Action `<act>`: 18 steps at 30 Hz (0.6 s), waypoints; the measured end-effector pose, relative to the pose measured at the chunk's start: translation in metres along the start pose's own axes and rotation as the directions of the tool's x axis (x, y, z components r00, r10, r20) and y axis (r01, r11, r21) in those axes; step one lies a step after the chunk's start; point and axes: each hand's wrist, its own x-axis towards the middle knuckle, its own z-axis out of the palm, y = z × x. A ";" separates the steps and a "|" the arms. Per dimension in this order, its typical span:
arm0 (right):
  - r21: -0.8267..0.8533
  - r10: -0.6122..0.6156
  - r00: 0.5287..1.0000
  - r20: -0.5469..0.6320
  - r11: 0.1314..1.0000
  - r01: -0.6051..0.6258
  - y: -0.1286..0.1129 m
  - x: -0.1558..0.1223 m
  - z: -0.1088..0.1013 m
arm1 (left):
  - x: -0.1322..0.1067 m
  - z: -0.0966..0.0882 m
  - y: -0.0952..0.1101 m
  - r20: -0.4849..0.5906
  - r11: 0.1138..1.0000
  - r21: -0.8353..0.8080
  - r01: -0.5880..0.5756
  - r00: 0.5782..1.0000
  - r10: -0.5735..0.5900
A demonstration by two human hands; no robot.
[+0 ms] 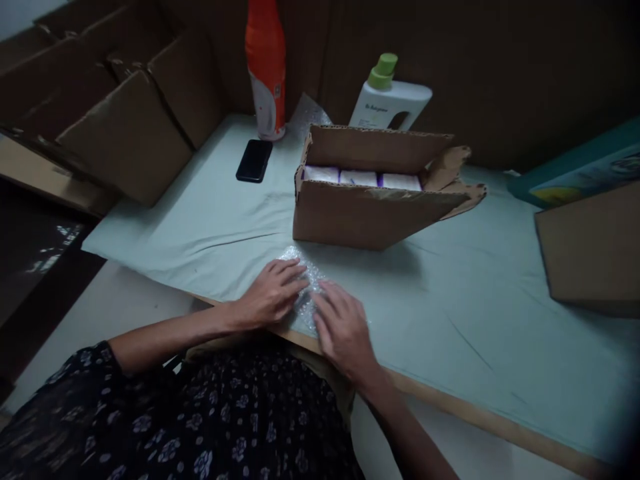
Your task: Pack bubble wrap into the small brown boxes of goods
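A piece of clear bubble wrap (304,308) lies at the table's front edge, partly covered by both hands. My left hand (275,292) rests on its left side, fingers stretched out and slightly apart. From the right, my right hand (346,328) touches the wrap with spread, lightly bent fingers. Just beyond the hands stands an open cardboard box (357,213), its flaps up at the right end. Inside it, several white packs with purple edges (358,178) sit in a row, only their tops showing.
A black phone (254,161) lies left of the box, near an orange-and-white bottle (267,73). Behind the box stands a white jug with a green cap (390,100). Cardboard boxes (133,133) fill the left; another carton (593,250) and a teal box (580,170) are at right.
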 end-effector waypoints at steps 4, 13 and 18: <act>-0.082 -0.094 0.992 0.084 0.992 0.101 0.002 -0.027 0.008 | -0.011 0.007 -0.009 0.133 0.998 -0.051 0.035 0.991 -0.028; -0.237 0.300 0.945 -0.127 0.916 -0.323 0.043 -0.077 -0.040 | -0.004 -0.018 -0.031 0.026 0.916 0.043 0.400 0.916 -0.401; -0.152 0.416 0.909 -0.037 0.896 -0.416 0.030 -0.044 -0.003 | 0.006 -0.011 -0.014 0.110 0.875 -0.007 0.484 0.870 -0.480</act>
